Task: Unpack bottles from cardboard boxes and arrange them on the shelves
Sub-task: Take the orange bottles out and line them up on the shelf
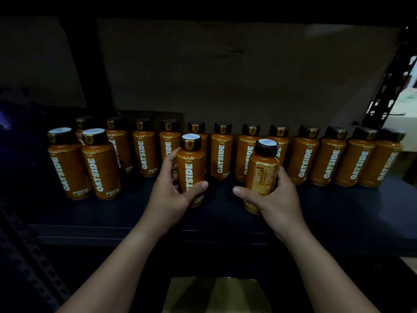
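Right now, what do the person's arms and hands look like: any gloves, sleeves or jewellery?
Both forearms are bare as far as the frame shows; no sleeve cuff is in view. The left hand and right hand wear no gloves, and no rings, watch or bracelets are visible. Fingernails look short and plain. The light is dim.

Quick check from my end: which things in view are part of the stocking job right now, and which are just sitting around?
Part of the job:
- left hand gripping a bottle
- right hand gripping a second bottle
- back row of bottles
- two front bottles
- shelf
- cardboard box below

Just there:
- cardboard sheet behind
- perforated upright
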A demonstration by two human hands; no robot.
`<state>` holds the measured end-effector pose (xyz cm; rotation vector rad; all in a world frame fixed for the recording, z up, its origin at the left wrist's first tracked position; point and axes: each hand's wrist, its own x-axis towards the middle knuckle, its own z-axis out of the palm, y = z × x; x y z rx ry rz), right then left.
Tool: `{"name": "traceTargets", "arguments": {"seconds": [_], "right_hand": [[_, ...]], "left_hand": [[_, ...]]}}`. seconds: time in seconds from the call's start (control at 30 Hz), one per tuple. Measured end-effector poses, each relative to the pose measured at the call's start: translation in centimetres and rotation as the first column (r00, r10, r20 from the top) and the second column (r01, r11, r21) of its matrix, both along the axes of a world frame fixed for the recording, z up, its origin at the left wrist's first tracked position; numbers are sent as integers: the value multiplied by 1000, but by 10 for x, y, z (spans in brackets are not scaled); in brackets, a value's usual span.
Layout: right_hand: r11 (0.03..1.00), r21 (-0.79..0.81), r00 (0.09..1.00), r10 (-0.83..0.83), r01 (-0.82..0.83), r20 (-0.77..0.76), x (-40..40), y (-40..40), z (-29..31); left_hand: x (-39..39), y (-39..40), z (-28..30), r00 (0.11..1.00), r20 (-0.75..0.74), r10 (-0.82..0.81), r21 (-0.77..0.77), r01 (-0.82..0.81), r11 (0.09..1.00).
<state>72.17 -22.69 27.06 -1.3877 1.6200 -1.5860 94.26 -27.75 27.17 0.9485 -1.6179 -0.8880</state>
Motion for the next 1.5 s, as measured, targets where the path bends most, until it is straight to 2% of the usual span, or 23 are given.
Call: {"name": "traceTargets", "arguments": {"seconds": [0.07, 0.27, 0.4, 0.63, 0.87, 1.1, 1.27, 1.4, 1.5], "right_hand": [[1000, 4, 1000, -15, 15, 1, 0, 0, 1], [989, 48, 983, 130, -137, 133, -8, 1, 6], [987, 32, 972, 148, -157, 182, -12, 3, 7], [992, 18, 991, 121, -122, 49, -7, 2, 6], [979, 50, 978, 191, -196, 82, -14, 3, 9], [1000, 5, 995, 18, -18, -98, -6, 0, 5], [986, 42, 987, 158, -159, 28, -14, -1, 9], [983, 22, 983, 180, -180, -28, -20, 0, 11], [996, 2, 988, 93, -94, -123, -17, -1, 8]], "left_hand": [[0, 0, 0, 1000, 2, 0, -1, 0, 1000], [0, 0, 1, 1000, -2, -2, 0, 2, 1000], [0, 0, 0, 1000, -4, -3, 3, 3, 1000], [0, -1, 0, 1000, 7, -1, -10, 1, 1000], [0, -2, -1, 1000, 2, -8, -5, 8, 1000], [-1, -1, -1, 1000, -2, -11, -7, 11, 1000], [-1, -2, -1, 1000, 10, -8, -4, 8, 1000], [0, -2, -2, 1000, 4, -10, -1, 10, 1000], [-1, -3, -2, 1000, 17, -4, -6, 4, 1000]]}}
